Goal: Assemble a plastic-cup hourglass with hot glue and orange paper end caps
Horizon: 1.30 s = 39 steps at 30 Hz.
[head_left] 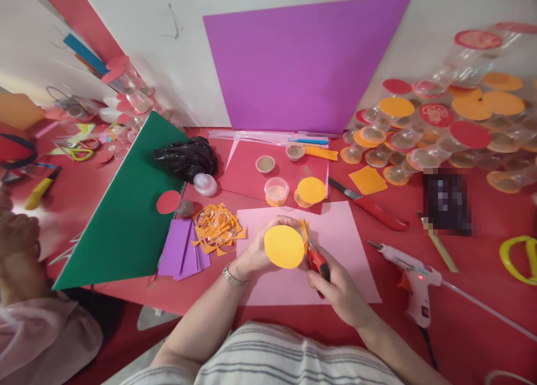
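My left hand point(254, 252) is closed on a round yellow-orange paper disc point(284, 247), facing up. What lies under the disc is hidden. In my right hand point(339, 289) are scissors with red and black handles point(318, 262). Their blades point away from me, along the disc's right edge, by a small orange paper piece point(305, 228). Both hands are above a pink sheet point(354, 256). Beyond them stand a clear plastic cup point(276, 191) and another cup topped by an orange disc point(311, 191). Curled orange paper scraps point(218, 228) lie left of my left hand.
A glue gun point(413, 278) and a red-handled knife point(377, 210) lie at right. Stacked plastic cups with paper discs point(432, 127) fill the back right. A green board point(121, 222) and purple papers point(178, 248) are at left. Another person's hand point(19, 245) shows at far left.
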### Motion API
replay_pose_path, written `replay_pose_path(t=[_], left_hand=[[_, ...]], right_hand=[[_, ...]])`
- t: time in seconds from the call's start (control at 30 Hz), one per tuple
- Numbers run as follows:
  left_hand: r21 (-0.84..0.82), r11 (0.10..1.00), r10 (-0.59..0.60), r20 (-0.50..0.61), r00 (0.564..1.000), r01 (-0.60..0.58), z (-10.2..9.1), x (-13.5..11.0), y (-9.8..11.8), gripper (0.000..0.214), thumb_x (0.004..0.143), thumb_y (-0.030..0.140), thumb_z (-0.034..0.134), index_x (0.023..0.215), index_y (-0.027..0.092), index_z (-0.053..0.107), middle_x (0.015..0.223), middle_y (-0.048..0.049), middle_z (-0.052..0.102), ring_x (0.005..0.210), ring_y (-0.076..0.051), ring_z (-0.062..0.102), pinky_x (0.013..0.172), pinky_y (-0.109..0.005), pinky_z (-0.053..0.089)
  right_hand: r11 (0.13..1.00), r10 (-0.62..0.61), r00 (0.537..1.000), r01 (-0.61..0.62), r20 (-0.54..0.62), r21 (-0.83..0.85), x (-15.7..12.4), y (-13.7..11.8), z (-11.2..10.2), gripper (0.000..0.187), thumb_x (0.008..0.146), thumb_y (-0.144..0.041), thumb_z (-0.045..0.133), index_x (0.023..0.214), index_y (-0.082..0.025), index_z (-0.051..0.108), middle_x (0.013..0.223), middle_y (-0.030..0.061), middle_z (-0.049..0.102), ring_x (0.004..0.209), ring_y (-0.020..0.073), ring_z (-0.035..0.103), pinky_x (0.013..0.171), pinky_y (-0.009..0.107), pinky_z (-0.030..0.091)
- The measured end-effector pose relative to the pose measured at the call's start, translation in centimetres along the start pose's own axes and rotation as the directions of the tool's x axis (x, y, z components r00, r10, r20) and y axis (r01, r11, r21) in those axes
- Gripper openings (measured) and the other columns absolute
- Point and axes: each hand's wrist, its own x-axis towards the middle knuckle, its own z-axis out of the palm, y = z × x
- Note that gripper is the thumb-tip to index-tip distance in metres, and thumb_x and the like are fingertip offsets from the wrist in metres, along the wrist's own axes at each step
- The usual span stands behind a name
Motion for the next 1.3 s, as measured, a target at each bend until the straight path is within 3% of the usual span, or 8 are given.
replay_pose_path(t=[0.2, 0.33, 0.43, 0.53, 0.67, 0.93, 1.17, 1.3], left_hand=[[-0.002, 1.000, -0.002, -0.009, 1.000, 0.002, 0.2, 0.2, 0.1, 0.057, 0.063, 0.015, 0.087, 0.114, 0.022, 0.061, 0.116, -0.0065, 0.065, 0.105, -0.024, 0.066, 0.093, -0.038, 0.055], [-0.039, 0.999, -0.005, -0.047, 0.999, 0.003, 0.3, 0.1, -0.3, 0.055, 0.065, 0.020, 0.087, 0.113, 0.022, 0.061, 0.114, -0.0079, 0.066, 0.111, -0.031, 0.064, 0.099, -0.047, 0.052], [-0.018, 1.000, -0.020, -0.096, 0.995, 0.019, 0.4, -0.1, -0.7, 0.065, 0.062, 0.019, 0.088, 0.119, 0.023, 0.057, 0.123, -0.0088, 0.061, 0.119, -0.033, 0.059, 0.105, -0.050, 0.046], [0.015, 1.000, -0.025, -0.151, 0.988, 0.028, 0.6, -0.3, -0.8, 0.069, 0.064, 0.014, 0.086, 0.123, 0.025, 0.052, 0.125, -0.0070, 0.058, 0.118, -0.029, 0.058, 0.106, -0.048, 0.044], [0.003, 1.000, 0.024, -0.252, 0.968, -0.024, 1.2, -0.3, -0.6, 0.060, 0.062, 0.011, 0.085, 0.112, 0.024, 0.054, 0.114, -0.0043, 0.060, 0.109, -0.026, 0.061, 0.101, -0.043, 0.048], [0.011, 1.000, 0.018, -0.294, 0.956, -0.016, 1.4, 0.1, 0.3, 0.052, 0.058, 0.009, 0.085, 0.101, 0.022, 0.058, 0.103, -0.0025, 0.062, 0.101, -0.023, 0.063, 0.095, -0.038, 0.050], [0.045, 0.999, 0.013, -0.181, 0.983, -0.005, 0.8, 0.0, -0.6, 0.053, 0.063, 0.027, 0.087, 0.103, 0.024, 0.052, 0.111, -0.0044, 0.062, 0.106, -0.027, 0.063, 0.098, -0.047, 0.050], [0.056, 0.997, 0.052, -0.070, 0.996, -0.049, 0.7, 0.0, -0.6, 0.056, 0.064, 0.026, 0.087, 0.105, 0.024, 0.050, 0.113, -0.0062, 0.065, 0.105, -0.030, 0.067, 0.093, -0.048, 0.054]], right_hand=[[1.000, -0.006, 1.000, 0.005, -0.031, -0.020, 0.1, 0.3, 0.0, 0.019, 0.082, -0.039, 0.053, 0.092, -0.022, 0.053, 0.061, -0.0053, 0.046, 0.055, 0.0125, 0.045, 0.053, 0.026, 0.040], [0.999, -0.026, 0.998, 0.024, -0.056, -0.035, 0.1, 0.2, 0.1, 0.020, 0.083, -0.041, 0.053, 0.090, -0.022, 0.055, 0.062, -0.0040, 0.049, 0.057, 0.0134, 0.048, 0.054, 0.026, 0.041], [0.999, -0.024, 0.996, 0.020, -0.082, -0.042, 0.1, 0.1, 0.2, 0.021, 0.083, -0.040, 0.053, 0.093, -0.022, 0.056, 0.062, -0.0040, 0.050, 0.057, 0.0137, 0.049, 0.053, 0.026, 0.041], [0.998, -0.028, 0.993, 0.021, -0.119, -0.057, 0.1, 0.1, 0.3, 0.024, 0.083, -0.040, 0.053, 0.097, -0.022, 0.057, 0.063, -0.0039, 0.051, 0.056, 0.0139, 0.049, 0.053, 0.026, 0.042], [0.996, -0.047, 0.989, 0.036, -0.143, -0.081, 0.1, 0.3, 0.4, 0.026, 0.082, -0.039, 0.053, 0.100, -0.022, 0.058, 0.063, -0.0036, 0.052, 0.056, 0.0142, 0.050, 0.053, 0.025, 0.042], [0.996, -0.051, 0.989, 0.039, -0.139, -0.084, 0.0, 0.3, 0.4, 0.029, 0.083, -0.042, 0.054, 0.100, -0.020, 0.060, 0.060, -0.0035, 0.052, 0.056, 0.0146, 0.050, 0.052, 0.025, 0.042], [0.998, -0.018, 0.994, 0.010, -0.110, -0.070, -0.2, 0.2, 0.1, 0.028, 0.084, -0.042, 0.054, 0.102, -0.021, 0.059, 0.059, -0.0046, 0.049, 0.054, 0.0143, 0.049, 0.051, 0.026, 0.041], [0.999, 0.001, 0.996, -0.005, -0.090, -0.046, -0.3, 0.3, 0.1, 0.027, 0.083, -0.043, 0.053, 0.099, -0.022, 0.058, 0.060, -0.0048, 0.048, 0.054, 0.0138, 0.047, 0.053, 0.026, 0.041]])
